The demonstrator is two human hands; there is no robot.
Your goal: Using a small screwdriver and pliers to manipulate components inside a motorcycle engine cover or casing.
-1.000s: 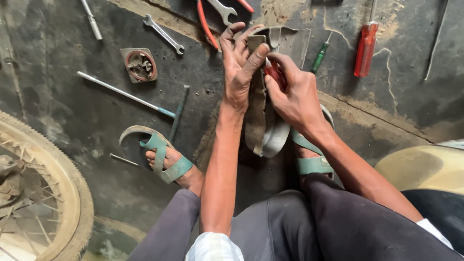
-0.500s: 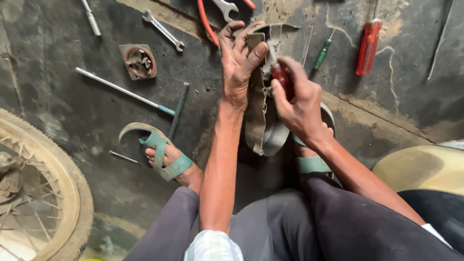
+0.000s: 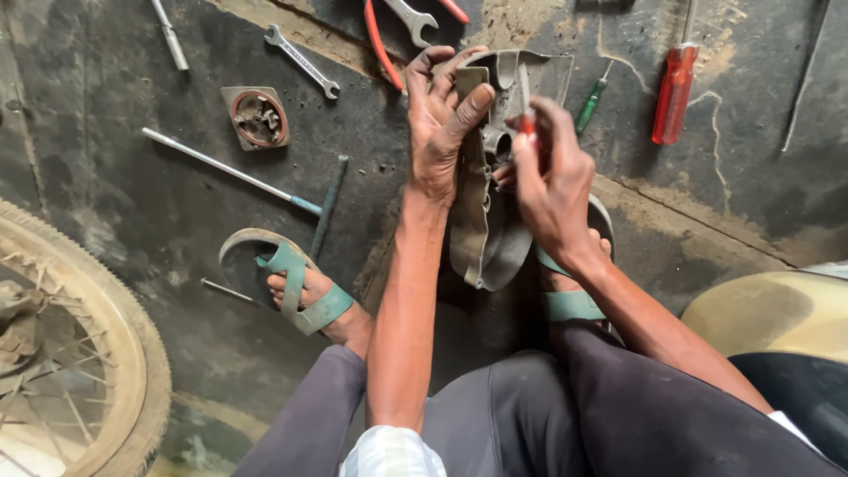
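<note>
My left hand [image 3: 446, 119] grips the upper left edge of a grimy grey metal engine cover [image 3: 488, 231], held upright between my knees over the dark floor. My right hand [image 3: 549, 181] is closed around a small red-handled screwdriver [image 3: 527, 119], its tip pressed against the inside of the cover near the top. Both my feet wear green-strapped sandals; the left foot [image 3: 305, 291] rests on the floor, the right foot [image 3: 574, 296] is partly hidden behind the cover.
Tools lie on the oily floor: a spanner [image 3: 302, 60], a long T-handle wrench [image 3: 231, 172], red-handled pliers [image 3: 378, 40], a green screwdriver [image 3: 590, 104], a large red screwdriver [image 3: 673, 88] and a square metal part [image 3: 256, 117]. A spoked wheel [image 3: 71, 353] stands at left.
My right hand has shifted up the cover, bringing the red-handled screwdriver up near the cover's top. My left hand keeps its grip.
</note>
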